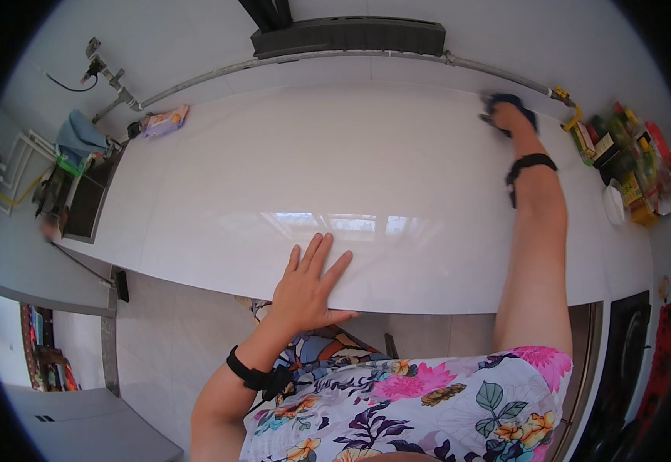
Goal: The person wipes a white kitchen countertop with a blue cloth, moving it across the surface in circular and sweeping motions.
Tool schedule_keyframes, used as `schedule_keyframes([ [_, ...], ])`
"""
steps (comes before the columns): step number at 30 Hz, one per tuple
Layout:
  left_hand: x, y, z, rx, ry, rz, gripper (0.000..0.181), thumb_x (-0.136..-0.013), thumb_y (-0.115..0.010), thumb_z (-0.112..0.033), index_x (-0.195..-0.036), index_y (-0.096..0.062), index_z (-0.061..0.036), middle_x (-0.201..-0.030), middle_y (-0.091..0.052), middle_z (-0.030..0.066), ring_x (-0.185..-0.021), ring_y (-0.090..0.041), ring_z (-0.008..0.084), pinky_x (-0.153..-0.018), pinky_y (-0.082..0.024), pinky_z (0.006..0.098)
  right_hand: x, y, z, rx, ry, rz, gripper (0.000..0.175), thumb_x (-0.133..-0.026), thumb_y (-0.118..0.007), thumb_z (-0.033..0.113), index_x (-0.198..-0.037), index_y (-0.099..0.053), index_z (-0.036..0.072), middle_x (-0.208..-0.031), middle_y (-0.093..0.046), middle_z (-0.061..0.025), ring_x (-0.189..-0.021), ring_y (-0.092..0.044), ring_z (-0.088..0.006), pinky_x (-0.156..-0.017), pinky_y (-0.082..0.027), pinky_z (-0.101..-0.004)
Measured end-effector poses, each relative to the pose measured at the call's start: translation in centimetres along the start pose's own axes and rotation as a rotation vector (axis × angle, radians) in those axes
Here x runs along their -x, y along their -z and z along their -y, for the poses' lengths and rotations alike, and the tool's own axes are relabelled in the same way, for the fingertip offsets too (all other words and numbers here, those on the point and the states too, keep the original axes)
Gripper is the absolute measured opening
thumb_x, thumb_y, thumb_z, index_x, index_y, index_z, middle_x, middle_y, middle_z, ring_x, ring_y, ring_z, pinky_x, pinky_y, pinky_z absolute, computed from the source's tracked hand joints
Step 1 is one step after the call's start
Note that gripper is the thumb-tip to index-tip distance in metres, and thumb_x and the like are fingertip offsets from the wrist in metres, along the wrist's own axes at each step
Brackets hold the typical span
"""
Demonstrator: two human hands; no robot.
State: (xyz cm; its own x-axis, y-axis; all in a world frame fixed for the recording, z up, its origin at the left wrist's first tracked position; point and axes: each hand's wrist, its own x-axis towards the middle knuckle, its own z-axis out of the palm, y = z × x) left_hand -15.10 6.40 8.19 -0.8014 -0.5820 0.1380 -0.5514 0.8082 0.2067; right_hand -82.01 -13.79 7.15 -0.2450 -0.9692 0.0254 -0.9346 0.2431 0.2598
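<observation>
Before me a glossy white countertop (pixel 335 161) spans from the sink to the bottles on the right. My left hand (pixel 308 289) lies palm down at its front edge with the fingers apart, holding nothing. At the far right, near the back wall, my right hand (pixel 507 115) presses a dark cloth (pixel 525 112) onto the counter. Blur and the hand itself hide part of the cloth. Black bands are strapped to both of my forearms.
A sink (pixel 90 196) with a blue cloth (pixel 79 138) beside it is at left, near a pack of wipes (pixel 166 121). A metal pipe (pixel 301 56) runs along the back wall. Several bottles (pixel 630 150) and a white bowl (pixel 614 202) crowd the right end.
</observation>
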Motion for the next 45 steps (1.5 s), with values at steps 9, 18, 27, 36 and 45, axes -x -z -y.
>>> schedule_keyframes([
  [9, 0.5, 0.0, -0.5, -0.032, 0.059, -0.014, 0.096, -0.067, -0.068, -0.070, -0.144, -0.044, -0.0183, -0.152, -0.031, 0.0199, -0.143, -0.027, 0.0360, -0.113, -0.025, 0.0540, 0.8, 12.0, 39.3, -0.101, 0.757, 0.080, 0.043, -0.075, -0.056, 0.009, -0.117, -0.067, 0.009, -0.112, -0.067, -0.0176, -0.103, -0.062, -0.0379, -0.087, -0.050, -0.0441],
  [18, 1.9, -0.6, 0.3, -0.022, 0.098, -0.033, 0.097, -0.066, -0.070, -0.069, -0.144, -0.043, -0.0193, -0.152, -0.032, 0.0173, -0.142, -0.028, 0.0351, -0.114, -0.024, 0.0526, 17.7, 16.2, 45.8, -0.357, 1.181, 0.162, 0.054, -0.085, -0.056, 0.002, -0.138, -0.053, 0.016, -0.155, -0.034, -0.0044, -0.145, -0.024, -0.0300, -0.114, -0.031, -0.0407],
  [27, 1.4, -0.9, 0.0, -0.005, 0.107, -0.022, 0.096, -0.066, -0.070, -0.071, -0.143, -0.045, -0.0191, -0.153, -0.031, 0.0157, -0.144, -0.026, 0.0342, -0.115, -0.024, 0.0519, 17.3, -1.1, 4.0, -0.307, -0.157, -0.134, 0.045, -0.086, -0.050, 0.005, -0.130, -0.058, 0.009, -0.147, -0.043, -0.0152, -0.133, -0.042, -0.0352, -0.112, -0.034, -0.0422],
  [36, 1.6, -1.4, -0.1, -0.016, 0.052, -0.100, 0.096, -0.068, -0.068, -0.070, -0.142, -0.045, -0.0145, -0.152, -0.032, 0.0196, -0.143, -0.026, 0.0348, -0.114, -0.024, 0.0529, 34.6, -7.4, -15.2, -0.223, -0.723, -0.043, 0.044, -0.089, -0.044, 0.014, -0.130, -0.057, 0.004, -0.138, -0.051, -0.0197, -0.130, -0.046, -0.0359, -0.108, -0.038, -0.0385],
  [45, 1.7, -2.5, 0.5, -0.040, 0.023, -0.122, 0.094, -0.069, -0.070, -0.067, -0.143, -0.045, -0.0130, -0.151, -0.031, 0.0215, -0.143, -0.026, 0.0352, -0.114, -0.024, 0.0532, 22.3, 0.2, 4.7, -0.176, -0.368, 0.137, 0.037, -0.089, -0.051, 0.024, -0.118, -0.066, 0.004, -0.123, -0.063, -0.0186, -0.112, -0.060, -0.0369, -0.096, -0.047, -0.0442],
])
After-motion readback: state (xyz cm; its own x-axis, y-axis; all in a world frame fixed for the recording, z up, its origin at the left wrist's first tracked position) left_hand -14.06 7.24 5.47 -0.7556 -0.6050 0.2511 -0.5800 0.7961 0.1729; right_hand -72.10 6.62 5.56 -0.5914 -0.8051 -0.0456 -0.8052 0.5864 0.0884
